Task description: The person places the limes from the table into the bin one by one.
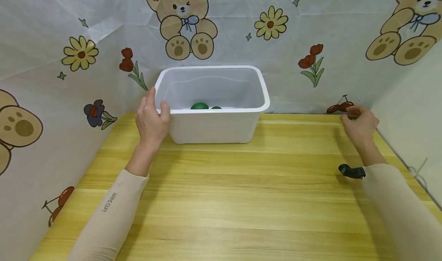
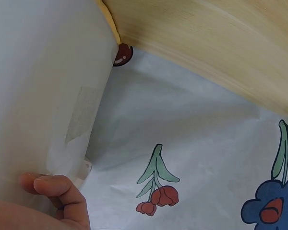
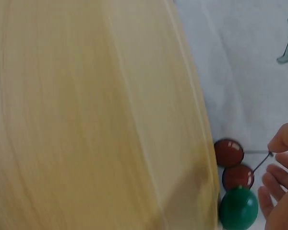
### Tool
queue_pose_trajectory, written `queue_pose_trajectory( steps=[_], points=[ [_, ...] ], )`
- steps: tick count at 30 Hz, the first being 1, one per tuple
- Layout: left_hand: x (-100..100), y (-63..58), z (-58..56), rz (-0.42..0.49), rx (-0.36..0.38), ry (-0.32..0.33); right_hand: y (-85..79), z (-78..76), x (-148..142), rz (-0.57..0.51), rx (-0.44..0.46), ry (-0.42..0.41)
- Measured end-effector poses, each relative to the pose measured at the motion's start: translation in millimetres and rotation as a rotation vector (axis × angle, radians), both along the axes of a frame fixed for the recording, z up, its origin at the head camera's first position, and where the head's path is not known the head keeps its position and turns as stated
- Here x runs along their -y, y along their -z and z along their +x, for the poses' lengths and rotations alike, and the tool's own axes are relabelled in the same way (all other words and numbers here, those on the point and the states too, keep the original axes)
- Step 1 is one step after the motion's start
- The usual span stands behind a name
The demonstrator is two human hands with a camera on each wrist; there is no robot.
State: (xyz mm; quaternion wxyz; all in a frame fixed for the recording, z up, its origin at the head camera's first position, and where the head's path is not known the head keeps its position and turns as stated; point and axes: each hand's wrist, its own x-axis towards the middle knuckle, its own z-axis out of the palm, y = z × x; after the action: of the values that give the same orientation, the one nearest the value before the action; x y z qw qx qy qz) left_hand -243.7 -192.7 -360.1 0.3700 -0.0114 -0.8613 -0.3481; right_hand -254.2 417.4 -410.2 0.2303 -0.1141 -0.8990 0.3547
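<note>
A white plastic bin (image 1: 214, 126) stands against the back cloth, with two green round things (image 1: 199, 106) partly visible inside. My left hand (image 1: 152, 117) grips its front left corner, the thumb by the front rim and the fingers along the left side. In the left wrist view, bent fingers (image 2: 57, 187) lie against the bin's outer wall. At the back right of the table is my right hand (image 1: 360, 124), fingers loosely bent and spread. Close beside those fingers sits a glossy green ball (image 3: 238, 208) with a small nub; whether they touch it I cannot tell.
The wooden table (image 1: 241, 192) meets a white cloth (image 1: 228, 30) printed with bears and flowers along its back and left. A pale wall (image 1: 411, 107) borders the right side. Beside the right wrist hangs a small black device (image 1: 351, 171).
</note>
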Motion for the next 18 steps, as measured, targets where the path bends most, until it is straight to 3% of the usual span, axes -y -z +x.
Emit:
queue_pose_trajectory(
  steps=[6, 10, 13, 18],
  points=[
    [-1, -2.0, 0.3, 0.0, 0.002, -0.002, 3.0, -0.8, -24, -0.044, 0.059, 0.177],
    [-3, -2.1, -0.8, 0.002, 0.002, -0.001, 7.2, 3.8, -38, -0.115, 0.138, 0.233],
    [-5, -2.5, -2.3, 0.004, 0.011, 0.004, 11.2, 7.2, -48, -0.119, 0.172, 0.232],
    [-3, -1.2, 0.8, 0.013, 0.036, -0.009, 15.8, 3.9, -55, -0.031, 0.199, 0.154]
  ],
)
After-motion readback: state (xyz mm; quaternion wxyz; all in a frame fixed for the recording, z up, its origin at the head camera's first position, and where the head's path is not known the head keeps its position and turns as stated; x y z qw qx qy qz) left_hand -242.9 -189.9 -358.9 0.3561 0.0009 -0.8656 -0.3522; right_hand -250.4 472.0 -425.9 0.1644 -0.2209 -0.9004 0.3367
